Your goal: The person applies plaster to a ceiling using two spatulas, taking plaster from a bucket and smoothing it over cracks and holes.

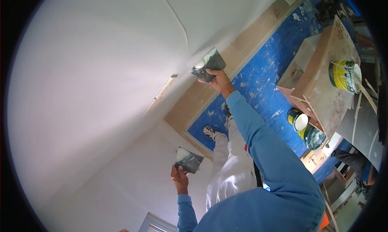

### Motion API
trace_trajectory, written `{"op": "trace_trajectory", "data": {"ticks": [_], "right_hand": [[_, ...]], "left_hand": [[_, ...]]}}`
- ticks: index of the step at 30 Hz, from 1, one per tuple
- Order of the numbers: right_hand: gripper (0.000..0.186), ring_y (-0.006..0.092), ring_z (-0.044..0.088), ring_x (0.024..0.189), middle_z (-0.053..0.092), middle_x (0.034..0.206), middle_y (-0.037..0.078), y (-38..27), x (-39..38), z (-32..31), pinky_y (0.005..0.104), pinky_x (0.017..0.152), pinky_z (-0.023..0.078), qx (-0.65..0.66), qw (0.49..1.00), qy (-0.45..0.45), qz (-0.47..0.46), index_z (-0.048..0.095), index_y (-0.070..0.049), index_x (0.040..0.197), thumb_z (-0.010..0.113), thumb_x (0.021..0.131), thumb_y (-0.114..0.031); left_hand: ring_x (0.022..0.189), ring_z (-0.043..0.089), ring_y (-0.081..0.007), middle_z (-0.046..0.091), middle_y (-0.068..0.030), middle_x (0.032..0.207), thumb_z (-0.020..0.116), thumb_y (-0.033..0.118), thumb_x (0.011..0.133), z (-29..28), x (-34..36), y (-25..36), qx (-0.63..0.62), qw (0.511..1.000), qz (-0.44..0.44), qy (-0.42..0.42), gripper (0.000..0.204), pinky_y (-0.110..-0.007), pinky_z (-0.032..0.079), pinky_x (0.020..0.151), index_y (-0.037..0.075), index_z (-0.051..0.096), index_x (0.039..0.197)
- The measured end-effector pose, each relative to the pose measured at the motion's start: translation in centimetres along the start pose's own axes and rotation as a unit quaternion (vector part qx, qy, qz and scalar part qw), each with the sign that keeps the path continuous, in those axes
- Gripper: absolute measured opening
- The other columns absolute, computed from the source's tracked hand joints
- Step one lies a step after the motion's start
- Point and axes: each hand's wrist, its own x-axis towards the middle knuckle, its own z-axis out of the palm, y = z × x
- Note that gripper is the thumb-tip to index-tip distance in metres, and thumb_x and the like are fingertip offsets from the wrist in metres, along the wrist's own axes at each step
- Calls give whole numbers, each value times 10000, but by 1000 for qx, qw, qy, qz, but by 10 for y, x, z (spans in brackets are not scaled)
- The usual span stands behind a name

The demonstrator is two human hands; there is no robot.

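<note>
My right hand (pixel 219 81) grips a flat, wide putty scraper (pixel 214 62) by its lower edge, thumb on top. The blade is dark with a patch of pale filler on it, and it is held up close to the white wall (pixel 101 66); I cannot tell whether it touches. Lower down, my left hand (pixel 180 179) pinches a second, similar scraper (pixel 190 161). Its grey face carries pale smears. Left of the right-hand scraper, a narrow rectangular opening (pixel 161 94) shows in the wall.
Blue, paint-spattered sheeting (pixel 258 78) covers the floor, with a tan strip (pixel 242 42) along the wall. To the right stands a wooden platform (pixel 327 82) bearing a yellow-green bucket (pixel 343 75). Two more buckets (pixel 298 119) sit below it. A person's dark-trousered leg (pixel 351 161) shows at far right.
</note>
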Motion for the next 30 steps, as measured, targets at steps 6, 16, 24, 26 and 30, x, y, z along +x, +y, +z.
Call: {"op": "trace_trajectory", "data": {"ticks": [6,16,24,26,30], "right_hand": [[420,359,607,1164,597,1252,164,15,46,-29,624,975,488,22,1000,18,11,512,-1,1286,642,889,-44],[382,351,615,1155,606,1234,164,24,74,-22,644,982,491,26,1000,1,13,515,1,1279,612,911,-23],[325,319,681,1008,628,1149,165,11,39,47,601,812,596,-126,989,59,-54,531,18,1211,599,893,15],[299,301,697,962,646,1098,156,4,27,67,560,759,621,-149,984,61,-69,545,18,1176,608,884,21],[284,273,711,877,670,995,128,-15,5,113,488,688,632,-180,975,27,-124,570,4,1140,638,865,22]], "left_hand": [[762,657,-160,645,-105,913,490,147,991,7,4,-7,28,1000,-9,-1,221,-289,597,615,-33,575,1087],[777,663,-171,651,-111,918,492,145,996,5,-3,-19,47,999,-27,-6,227,-311,598,649,-38,570,1106],[764,667,-173,648,-106,886,502,140,992,3,-17,-9,10,1000,21,-8,213,-313,592,645,-34,580,1086],[757,667,-171,647,-105,885,503,142,993,0,-21,-7,-2,999,45,-10,214,-314,592,641,-36,581,1081],[759,673,-176,648,-107,890,503,138,992,-9,-27,-1,-50,996,69,-15,215,-317,592,635,-38,581,1088]]}}
